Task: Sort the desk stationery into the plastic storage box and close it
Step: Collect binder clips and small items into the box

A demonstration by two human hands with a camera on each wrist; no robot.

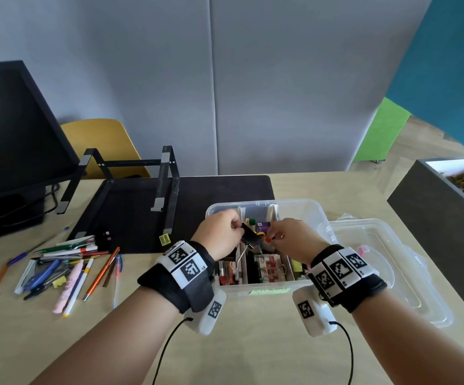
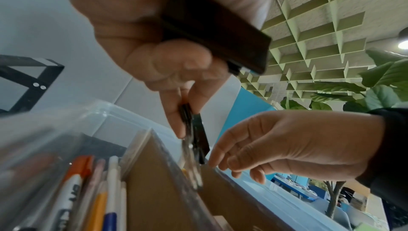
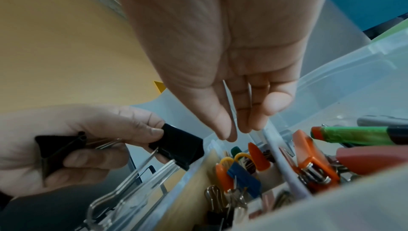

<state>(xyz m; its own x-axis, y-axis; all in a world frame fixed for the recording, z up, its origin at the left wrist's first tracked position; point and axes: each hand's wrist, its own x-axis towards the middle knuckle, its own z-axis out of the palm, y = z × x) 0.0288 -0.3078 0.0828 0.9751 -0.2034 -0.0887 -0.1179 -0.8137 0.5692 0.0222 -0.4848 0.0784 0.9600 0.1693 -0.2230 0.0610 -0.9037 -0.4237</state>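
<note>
The clear plastic storage box (image 1: 303,207) stands open in front of me, its cardboard-divided compartments holding pens, clips and erasers. Over its left half my left hand (image 1: 236,227) holds two black binder clips: one binder clip (image 3: 176,147) is pinched at the fingertips with its wire handles hanging down, the other binder clip (image 2: 216,25) lies in the palm. My right hand (image 1: 274,236) hovers over the middle compartment, fingers pointing down and loosely together, and I see nothing gripped. A small red piece (image 1: 267,239) sits just under its fingertips. The clear lid (image 1: 386,269) lies to the right of the box.
A pile of pens and pencils (image 1: 67,269) lies on the desk to the left. Behind it are a black desk mat (image 1: 130,218) with a laptop stand (image 1: 167,190) and a dark monitor (image 1: 11,134). A dark planter (image 1: 441,218) borders the right side.
</note>
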